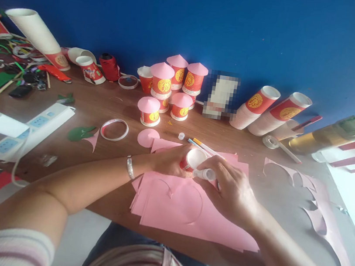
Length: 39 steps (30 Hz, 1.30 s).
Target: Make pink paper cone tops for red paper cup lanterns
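Observation:
My left hand (pixel 174 159) is wrapped round a small red and white paper cup (pixel 186 164), its white round end facing up. In my right hand (pixel 232 187) is a white glue stick (pixel 205 174), pressed against or very close to the cup's rim; the contact is partly hidden by the fingers. Below both hands lies a stack of pink paper sheets (pixel 170 207) with curved outlines on the top sheet. A pink paper disc (pixel 148 137) and a small white cap (pixel 181 136) lie just beyond my left hand, near two pens (pixel 200 144).
Several red cups with pink cone roofs (pixel 161 80) stand by the blue wall. Stacked paper cups (pixel 255 106) lean at the right, near a tape roll (pixel 271 141). Pink offcuts (pixel 320 219) lie right. A power strip (pixel 32 130) and a ring (pixel 114 130) are left.

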{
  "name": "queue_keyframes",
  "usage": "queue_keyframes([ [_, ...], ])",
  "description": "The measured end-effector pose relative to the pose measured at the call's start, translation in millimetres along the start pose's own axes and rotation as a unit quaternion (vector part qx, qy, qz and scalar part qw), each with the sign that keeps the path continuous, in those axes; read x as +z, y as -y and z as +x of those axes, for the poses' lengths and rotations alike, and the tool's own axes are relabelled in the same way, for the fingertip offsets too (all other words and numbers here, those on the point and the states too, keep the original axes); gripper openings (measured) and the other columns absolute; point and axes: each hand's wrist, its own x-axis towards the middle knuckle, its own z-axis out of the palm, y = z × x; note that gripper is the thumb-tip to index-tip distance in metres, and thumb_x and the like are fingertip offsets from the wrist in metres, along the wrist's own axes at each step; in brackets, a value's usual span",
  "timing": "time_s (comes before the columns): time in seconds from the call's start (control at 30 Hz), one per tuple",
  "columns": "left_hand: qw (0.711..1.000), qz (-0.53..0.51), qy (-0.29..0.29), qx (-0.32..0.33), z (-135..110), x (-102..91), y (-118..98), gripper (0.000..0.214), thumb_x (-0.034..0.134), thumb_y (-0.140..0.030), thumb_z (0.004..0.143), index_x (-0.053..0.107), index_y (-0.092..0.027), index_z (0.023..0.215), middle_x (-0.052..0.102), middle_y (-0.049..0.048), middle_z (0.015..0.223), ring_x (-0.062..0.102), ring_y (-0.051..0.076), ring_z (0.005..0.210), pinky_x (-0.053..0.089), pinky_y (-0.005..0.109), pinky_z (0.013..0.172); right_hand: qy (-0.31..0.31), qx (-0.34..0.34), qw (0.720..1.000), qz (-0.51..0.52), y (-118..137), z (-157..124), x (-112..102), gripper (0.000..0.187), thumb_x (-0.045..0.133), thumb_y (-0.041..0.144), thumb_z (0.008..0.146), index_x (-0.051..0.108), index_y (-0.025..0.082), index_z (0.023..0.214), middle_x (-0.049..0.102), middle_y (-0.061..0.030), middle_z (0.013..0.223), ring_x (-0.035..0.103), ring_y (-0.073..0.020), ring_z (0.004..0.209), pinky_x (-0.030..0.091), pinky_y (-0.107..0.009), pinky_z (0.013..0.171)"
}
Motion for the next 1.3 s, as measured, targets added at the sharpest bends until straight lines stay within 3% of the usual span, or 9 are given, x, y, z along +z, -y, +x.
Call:
queue_keyframes([
  [0.1,0.999,-0.036,-0.003,-0.008,0.6,-0.4,-1.3,0.020,0.070,-0.021,0.077,0.050,-0.019,0.080,0.054,-0.0014,0.075,0.050,0.014,0.068,0.045,0.029,0.063,0.002,0.009,1.000,0.017,-2.1,-2.6,-2.5,0.003,0.059,0.024,0.101,0.058,0.021,0.101,0.068,-0.0045,0.086,0.062,-0.0166,0.067,0.046,-0.028,0.057],
  [0.33,0.999,-0.024,-0.033,-0.032,-2.1,-1.6,-4.8,0.020,0.072,-0.022,0.077,0.056,-0.020,0.089,0.060,0.0008,0.082,0.058,0.018,0.075,0.049,0.032,0.068,-0.051,0.102,0.993,0.014,-11.8,-3.6,-9.7,0.002,0.060,0.024,0.098,0.059,0.025,0.099,0.069,-0.0028,0.088,0.064,-0.0163,0.066,0.051,-0.029,0.059],
  [0.63,0.999,-0.034,-0.008,-0.034,-1.9,-3.0,-2.6,0.021,0.071,-0.023,0.079,0.058,-0.019,0.094,0.065,0.0034,0.091,0.062,0.020,0.082,0.051,0.033,0.073,-0.016,0.044,0.998,0.032,-11.9,-3.5,-8.7,0.000,0.059,0.022,0.098,0.059,0.022,0.098,0.069,-0.0042,0.088,0.062,-0.0161,0.068,0.048,-0.027,0.059],
  [0.83,0.997,-0.019,-0.031,-0.070,-5.7,-2.1,-4.4,0.033,0.076,-0.025,0.076,0.057,-0.019,0.102,0.066,0.0046,0.097,0.063,0.020,0.086,0.051,0.034,0.077,0.045,0.122,0.986,0.105,-18.1,-6.0,-19.1,0.005,0.063,0.026,0.096,0.064,0.022,0.099,0.068,-0.0019,0.082,0.061,-0.0152,0.066,0.048,-0.028,0.060],
  [0.9,0.996,-0.008,-0.036,-0.085,-6.8,-1.8,-7.0,0.033,0.076,-0.026,0.077,0.057,-0.019,0.104,0.066,0.0048,0.100,0.063,0.020,0.087,0.051,0.034,0.077,0.030,0.176,0.969,0.172,-28.7,-6.4,-18.3,0.011,0.069,0.032,0.093,0.067,0.022,0.096,0.069,-0.0019,0.083,0.062,-0.0156,0.067,0.050,-0.029,0.060],
  [0.97,0.994,-0.003,-0.051,-0.098,-7.8,-1.3,-8.6,0.034,0.076,-0.027,0.078,0.058,-0.019,0.105,0.066,0.0053,0.103,0.064,0.021,0.091,0.052,0.035,0.080,-0.029,0.227,0.935,0.271,-45.1,-6.3,-12.8,0.020,0.076,0.039,0.087,0.068,0.021,0.089,0.071,-0.0033,0.085,0.063,-0.0160,0.067,0.051,-0.029,0.057],
  [1.1,0.994,-0.033,-0.061,-0.090,-9.2,0.1,-5.5,0.040,0.080,-0.028,0.076,0.058,-0.019,0.108,0.068,0.0055,0.104,0.065,0.022,0.095,0.053,0.036,0.085,-0.199,0.289,0.822,0.449,-85.5,-7.6,7.2,0.034,0.084,0.048,0.077,0.063,0.023,0.086,0.067,0.0008,0.074,0.060,-0.0144,0.059,0.051,-0.029,0.051],
  [1.2,0.993,-0.074,-0.038,-0.080,-10.5,0.9,1.5,0.052,0.084,-0.029,0.074,0.057,-0.019,0.117,0.071,0.0058,0.101,0.068,0.023,0.093,0.055,0.039,0.086,-0.223,0.321,0.779,0.490,-105.8,-11.4,20.3,0.038,0.088,0.048,0.071,0.062,0.024,0.084,0.072,-0.0005,0.079,0.067,-0.0159,0.065,0.057,-0.030,0.057],
  [1.3,0.994,-0.063,-0.054,-0.071,-13.9,1.8,9.9,0.079,0.093,-0.037,0.065,0.054,-0.020,0.131,0.068,0.0128,0.121,0.067,0.030,0.111,0.054,0.046,0.096,-0.228,0.335,0.754,0.517,-110.1,-13.8,27.4,0.040,0.089,0.050,0.070,0.064,0.024,0.086,0.076,-0.0018,0.085,0.070,-0.0165,0.070,0.061,-0.030,0.062],
])
